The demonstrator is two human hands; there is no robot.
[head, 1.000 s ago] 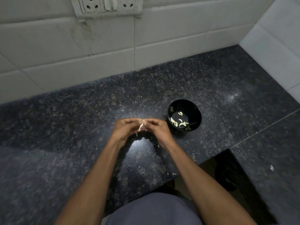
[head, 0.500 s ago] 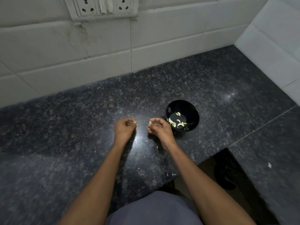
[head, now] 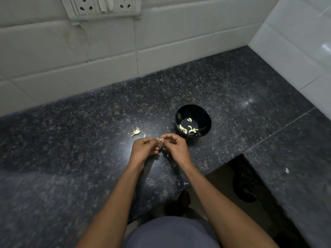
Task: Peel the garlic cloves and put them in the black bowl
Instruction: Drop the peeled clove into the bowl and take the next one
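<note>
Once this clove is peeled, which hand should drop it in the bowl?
Right. The right hand sits just beside the black bowl; the left hand is farther away.

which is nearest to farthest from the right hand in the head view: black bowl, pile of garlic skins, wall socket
1. black bowl, just beyond the right hand, to its right
2. pile of garlic skins, on the counter to the left
3. wall socket, far up on the tiled wall

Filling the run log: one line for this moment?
both hands pinching garlic clove | peeled cloves in black bowl | skins on counter
</note>
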